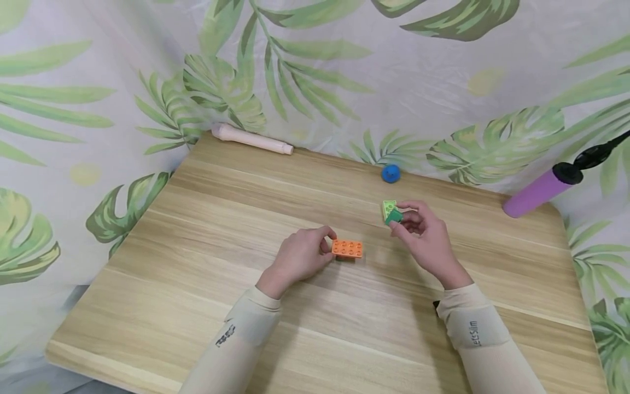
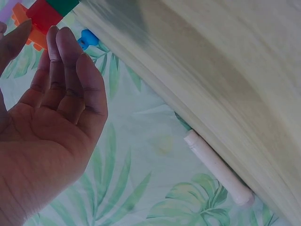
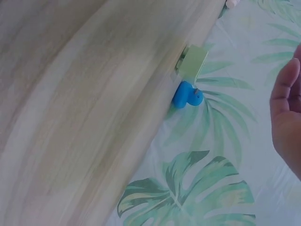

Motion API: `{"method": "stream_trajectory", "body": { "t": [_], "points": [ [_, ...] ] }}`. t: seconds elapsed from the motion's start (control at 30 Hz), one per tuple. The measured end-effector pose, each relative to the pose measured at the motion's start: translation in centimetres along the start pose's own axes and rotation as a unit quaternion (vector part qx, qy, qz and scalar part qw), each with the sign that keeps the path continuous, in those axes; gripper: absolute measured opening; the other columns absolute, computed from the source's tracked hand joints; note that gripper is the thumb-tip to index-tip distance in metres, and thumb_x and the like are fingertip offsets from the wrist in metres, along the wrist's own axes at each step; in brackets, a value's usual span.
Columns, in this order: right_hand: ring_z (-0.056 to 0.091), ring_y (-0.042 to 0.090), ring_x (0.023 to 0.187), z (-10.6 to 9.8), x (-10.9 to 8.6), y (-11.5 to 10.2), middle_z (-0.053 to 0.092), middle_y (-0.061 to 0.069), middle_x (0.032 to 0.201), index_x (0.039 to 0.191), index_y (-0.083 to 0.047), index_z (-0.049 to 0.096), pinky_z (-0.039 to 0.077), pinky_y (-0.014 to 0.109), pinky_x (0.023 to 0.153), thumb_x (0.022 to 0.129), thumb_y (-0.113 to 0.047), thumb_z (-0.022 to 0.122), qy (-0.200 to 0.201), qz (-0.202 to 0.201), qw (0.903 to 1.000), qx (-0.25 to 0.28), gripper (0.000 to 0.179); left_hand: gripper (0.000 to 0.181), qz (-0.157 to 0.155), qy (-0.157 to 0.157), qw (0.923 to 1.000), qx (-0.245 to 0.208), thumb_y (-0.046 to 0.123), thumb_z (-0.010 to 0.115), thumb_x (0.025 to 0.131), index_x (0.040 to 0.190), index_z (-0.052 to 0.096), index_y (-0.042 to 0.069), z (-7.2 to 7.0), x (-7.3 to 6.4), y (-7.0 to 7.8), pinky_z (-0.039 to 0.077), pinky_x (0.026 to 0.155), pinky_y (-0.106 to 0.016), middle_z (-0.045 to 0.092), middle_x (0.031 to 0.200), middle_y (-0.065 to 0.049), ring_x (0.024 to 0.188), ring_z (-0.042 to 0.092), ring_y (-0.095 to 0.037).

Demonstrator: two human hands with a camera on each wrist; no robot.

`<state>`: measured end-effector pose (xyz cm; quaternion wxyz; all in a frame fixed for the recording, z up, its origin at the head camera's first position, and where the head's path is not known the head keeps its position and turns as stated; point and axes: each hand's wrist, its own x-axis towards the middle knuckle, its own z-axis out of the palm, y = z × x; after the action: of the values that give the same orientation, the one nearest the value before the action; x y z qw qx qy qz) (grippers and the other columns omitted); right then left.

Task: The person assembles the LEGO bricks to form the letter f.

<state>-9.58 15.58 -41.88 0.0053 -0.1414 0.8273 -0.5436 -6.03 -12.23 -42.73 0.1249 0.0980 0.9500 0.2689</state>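
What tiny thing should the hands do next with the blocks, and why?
Maybe the right hand could carry its dark green brick toward the orange brick. The left hand holds the orange one, and its bumpy top is bare, so it looks like another brick might fit there.

Two hands, left hand and right hand, in two sleeves. One table. At least four toy bricks show: one orange brick (with eight studs on its top), one red brick, one light green brick and one dark green brick. The left wrist view, cut at its edge, shows a green part that may be a fifth. One blue toy bird, one pale pink tube, one purple cylinder, one half-hidden black thing.
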Motion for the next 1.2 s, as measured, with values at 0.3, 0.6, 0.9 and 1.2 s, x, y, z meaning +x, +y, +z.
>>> {"method": "stream_trajectory", "body": {
  "t": [0.3,0.6,0.9,1.2],
  "points": [
    [0.068,0.003,0.088,-0.2,0.4,0.0,0.069,-0.003,0.103,0.124,0.008,0.066,0.058,0.015,0.078,0.095,0.005,0.073,0.090,0.000,0.9929,0.078,0.031,0.033,0.001,0.001,1.0000,-0.001,0.021,0.081,0.094,0.125,0.070,0.018,0.1,0.0,0.0,0.049,0.062,-0.030,0.073,0.093,0.005,0.070,0.062,-0.011],
    [0.071,0.000,0.087,-0.8,0.5,-0.2,0.070,-0.002,0.107,0.128,0.004,0.067,0.059,0.015,0.079,0.089,0.007,0.078,0.122,0.019,0.9877,0.096,0.041,0.033,0.007,0.003,1.0000,-0.002,0.021,0.081,0.094,0.125,0.070,0.018,0.2,0.0,0.0,0.049,0.062,-0.030,0.072,0.092,0.005,0.069,0.061,-0.011],
    [0.070,0.010,0.099,0.9,0.2,-0.3,0.072,0.013,0.123,0.119,0.003,0.071,0.059,0.024,0.088,0.086,0.008,0.082,0.046,-0.066,0.9965,0.024,0.035,0.033,0.009,0.001,1.0000,-0.003,0.021,0.081,0.094,0.125,0.071,0.018,0.3,0.2,0.1,0.049,0.061,-0.030,0.072,0.091,0.005,0.068,0.061,-0.011],
    [0.071,0.024,0.103,4.2,1.0,-1.2,0.075,0.004,0.122,0.132,-0.008,0.073,0.060,0.046,0.091,0.093,-0.021,0.082,-0.173,-0.084,0.9656,-0.175,0.041,0.033,0.013,-0.005,0.9999,-0.001,0.023,0.081,0.095,0.126,0.070,0.017,0.2,0.3,0.3,0.050,0.063,-0.030,0.073,0.093,0.004,0.070,0.062,-0.011]
  ]
}}
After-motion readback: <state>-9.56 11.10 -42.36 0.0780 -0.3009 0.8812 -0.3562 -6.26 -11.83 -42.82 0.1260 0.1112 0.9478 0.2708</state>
